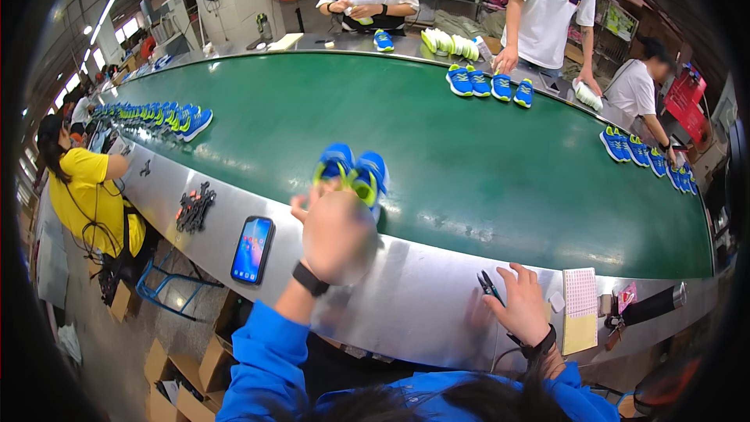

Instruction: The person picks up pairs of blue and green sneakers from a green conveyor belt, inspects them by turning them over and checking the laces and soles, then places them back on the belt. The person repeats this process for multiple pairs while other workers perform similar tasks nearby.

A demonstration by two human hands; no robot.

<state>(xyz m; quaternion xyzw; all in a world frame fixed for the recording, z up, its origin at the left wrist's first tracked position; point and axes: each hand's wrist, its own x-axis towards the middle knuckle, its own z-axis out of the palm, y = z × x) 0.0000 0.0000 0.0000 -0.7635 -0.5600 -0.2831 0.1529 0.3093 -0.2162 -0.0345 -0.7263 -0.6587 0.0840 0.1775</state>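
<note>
Currently left hand (334, 233) is raised over the belt (469, 164) edge, motion-blurred, fingers reaching to the pair of blue shoes (353, 173) with yellow-green trim; fingertips look to be touching the heels, but the blur means I cannot tell whether it actually grips them. Shoes sit on the green belt, near its front edge, toes pointing away. Black watch (310, 278) on the left wrist, blue sleeve (262, 359) below it. Right hand (522, 305) lies flat on the steel rim (406, 297), fingers spread, not closed on anything; small snips (490, 286) lie just beside its fingertips, touching or nearly so. Phone (252, 249) rests on the rim to the left, screen lit. Pile of black clips (194, 207) further left on the rim. Pink-and-yellow pad (580, 309) to the right of the right hand, a black cylinder (652, 306) beyond it. More blue shoes in groups on the belt: far left row (160, 116), far side (488, 83), right edge (644, 155). Other people stand or sit around the belt; one in yellow (86, 191) sits at left.
</note>
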